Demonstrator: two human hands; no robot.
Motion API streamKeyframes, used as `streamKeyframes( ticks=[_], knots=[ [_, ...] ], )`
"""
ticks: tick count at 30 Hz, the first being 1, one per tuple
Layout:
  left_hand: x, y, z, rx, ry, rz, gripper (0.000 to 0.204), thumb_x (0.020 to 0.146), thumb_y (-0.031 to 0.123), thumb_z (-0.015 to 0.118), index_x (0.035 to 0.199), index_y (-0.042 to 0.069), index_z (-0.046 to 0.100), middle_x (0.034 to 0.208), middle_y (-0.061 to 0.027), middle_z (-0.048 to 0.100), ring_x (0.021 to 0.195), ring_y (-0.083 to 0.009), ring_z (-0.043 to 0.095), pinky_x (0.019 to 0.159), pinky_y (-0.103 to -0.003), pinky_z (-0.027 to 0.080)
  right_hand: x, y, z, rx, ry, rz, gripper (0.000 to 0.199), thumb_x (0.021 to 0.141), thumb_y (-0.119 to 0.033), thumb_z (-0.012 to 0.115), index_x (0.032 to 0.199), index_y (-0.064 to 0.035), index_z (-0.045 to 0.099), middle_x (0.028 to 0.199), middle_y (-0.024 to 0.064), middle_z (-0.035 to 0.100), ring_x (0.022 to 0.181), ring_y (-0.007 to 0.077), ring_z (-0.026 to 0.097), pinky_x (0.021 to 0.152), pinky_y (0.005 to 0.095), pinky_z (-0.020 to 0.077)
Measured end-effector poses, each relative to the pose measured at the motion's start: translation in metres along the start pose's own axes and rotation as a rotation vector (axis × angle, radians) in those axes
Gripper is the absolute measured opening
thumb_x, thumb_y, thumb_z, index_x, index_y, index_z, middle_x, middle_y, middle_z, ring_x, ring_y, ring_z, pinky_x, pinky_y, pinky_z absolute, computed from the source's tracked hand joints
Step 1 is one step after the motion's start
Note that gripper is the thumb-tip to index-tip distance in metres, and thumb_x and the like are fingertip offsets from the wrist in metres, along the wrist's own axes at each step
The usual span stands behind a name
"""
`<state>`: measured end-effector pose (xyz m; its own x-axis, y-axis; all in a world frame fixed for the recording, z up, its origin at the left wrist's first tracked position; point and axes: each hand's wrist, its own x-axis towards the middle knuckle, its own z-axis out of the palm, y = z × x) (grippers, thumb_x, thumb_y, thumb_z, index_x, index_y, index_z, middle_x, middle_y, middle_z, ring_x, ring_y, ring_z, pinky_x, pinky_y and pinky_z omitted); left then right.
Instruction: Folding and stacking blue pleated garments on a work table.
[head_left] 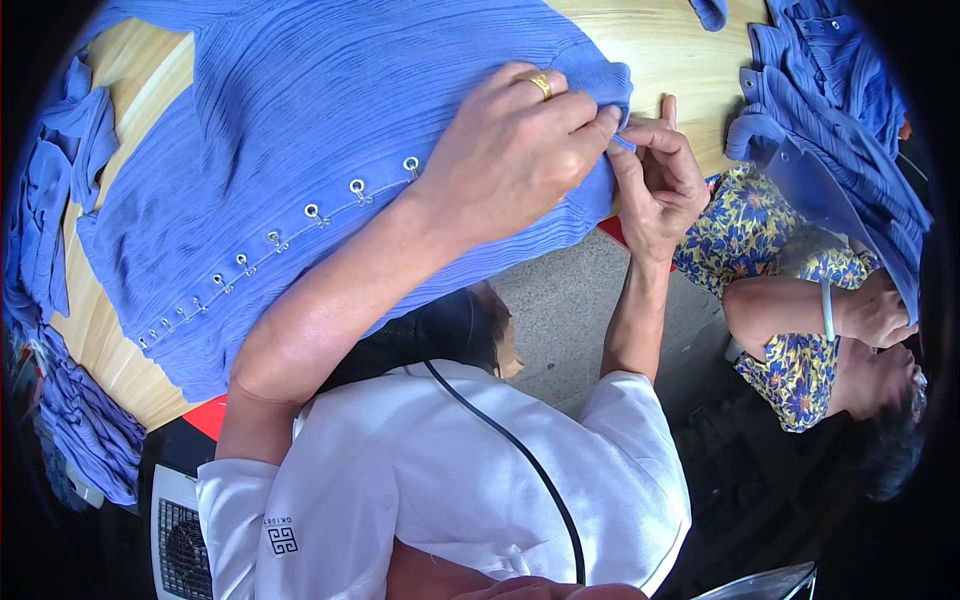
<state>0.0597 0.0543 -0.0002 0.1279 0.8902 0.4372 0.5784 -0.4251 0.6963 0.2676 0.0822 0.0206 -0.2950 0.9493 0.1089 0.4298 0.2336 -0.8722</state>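
A blue ribbed garment [300, 110] lies spread on a wooden table [660, 45], with a row of small metal eyelets [290, 235] running across it. My left hand [515, 150], with a gold ring on one finger, presses on the garment's right edge and pinches it. My right hand [655, 185] is just to the right, its fingertips pinching the same blue edge [622, 128] from below. The two hands touch at that corner.
Another person in a yellow-and-blue floral top [775, 260] sits at the right, one hand [875, 315] on more blue garments [840, 120]. Blue fabric is piled along the left table edge [60, 200]. A black cable [510, 450] crosses my white shirt. A white vented appliance [180, 540] is at lower left.
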Motion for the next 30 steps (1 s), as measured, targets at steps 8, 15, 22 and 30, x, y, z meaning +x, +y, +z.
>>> streamKeyframes(
  ticks=[8,15,22,30],
  knots=[
    [0.002,0.003,0.003,0.020,-0.003,0.008,0.028,0.086,0.007,0.078,0.113,0.004,0.083,0.091,-0.0026,0.073,0.087,-0.0211,0.072,0.085,-0.038,0.061,-0.003,0.001,0.003,0.022,0.009,0.047,0.020,0.087,0.003,0.087,0.100,-0.0030,0.074,0.098,0.0032,0.078,0.096,0.0131,0.073,0.137,0.0584,0.0140],
    [0.002,0.004,0.001,0.017,-0.011,0.020,0.029,0.084,0.007,0.081,0.112,0.004,0.083,0.088,-0.0014,0.069,0.083,-0.0203,0.069,0.077,-0.035,0.060,-0.005,0.003,0.001,0.062,0.019,0.010,0.018,0.084,0.007,0.081,0.097,-0.0044,0.074,0.096,0.0040,0.079,0.097,0.0139,0.074,0.136,0.0583,0.0144],
    [0.003,0.004,0.003,0.002,-0.022,0.026,0.032,0.080,0.006,0.084,0.112,0.004,0.083,0.087,-0.0009,0.067,0.081,-0.0202,0.068,0.072,-0.035,0.058,-0.006,0.007,0.000,0.010,-0.021,-0.091,0.016,0.084,0.002,0.082,0.096,-0.0044,0.075,0.097,0.0049,0.080,0.097,0.0143,0.075,0.135,0.0579,0.0211],
    [0.002,0.003,0.005,-0.013,-0.030,0.050,0.026,0.083,0.004,0.084,0.109,0.007,0.084,0.088,-0.0015,0.068,0.081,-0.0209,0.068,0.074,-0.036,0.057,-0.009,0.003,0.004,0.063,0.092,0.057,0.017,0.088,-0.003,0.086,0.102,-0.0022,0.077,0.095,0.0031,0.080,0.092,0.0115,0.074,0.133,0.0558,0.0285]
  ],
)
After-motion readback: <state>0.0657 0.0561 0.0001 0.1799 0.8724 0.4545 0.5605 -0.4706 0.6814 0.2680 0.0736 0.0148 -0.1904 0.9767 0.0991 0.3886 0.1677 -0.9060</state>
